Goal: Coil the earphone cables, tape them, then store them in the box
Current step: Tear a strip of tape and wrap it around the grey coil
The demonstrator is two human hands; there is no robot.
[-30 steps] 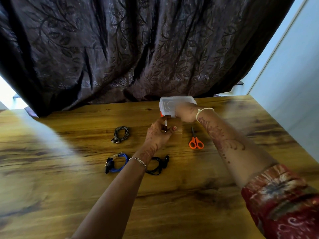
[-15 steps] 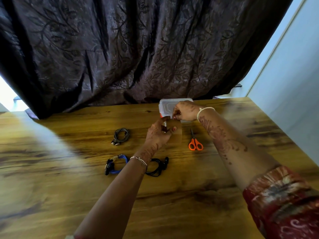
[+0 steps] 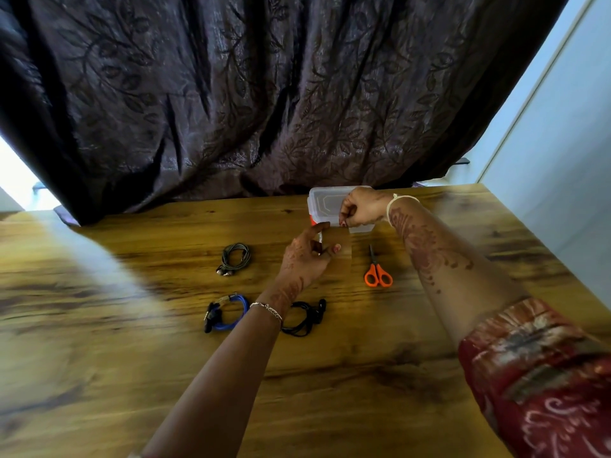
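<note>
Three coiled earphones lie on the wooden table [image 3: 132, 342]: a grey coil [image 3: 235, 257], a blue coil [image 3: 228, 314] and a black coil [image 3: 305, 317], the last partly hidden behind my left wrist. My left hand [image 3: 305, 259] grips a small roll of clear tape [image 3: 320, 241] between thumb and fingers. My right hand [image 3: 362, 208] pinches the tape's free end, and a clear strip [image 3: 344, 252] stretches between the two hands. The clear plastic box [image 3: 325, 201], lid on, stands at the table's far edge, right behind my right hand.
Orange-handled scissors [image 3: 378, 276] lie shut to the right of my left hand. A dark patterned curtain [image 3: 264, 94] hangs behind the table's far edge. A pale wall [image 3: 562, 160] runs along the right side.
My right hand has drawn up and to the right, away from my left hand, pulling more tape off the roll. The coils and scissors have not moved.
</note>
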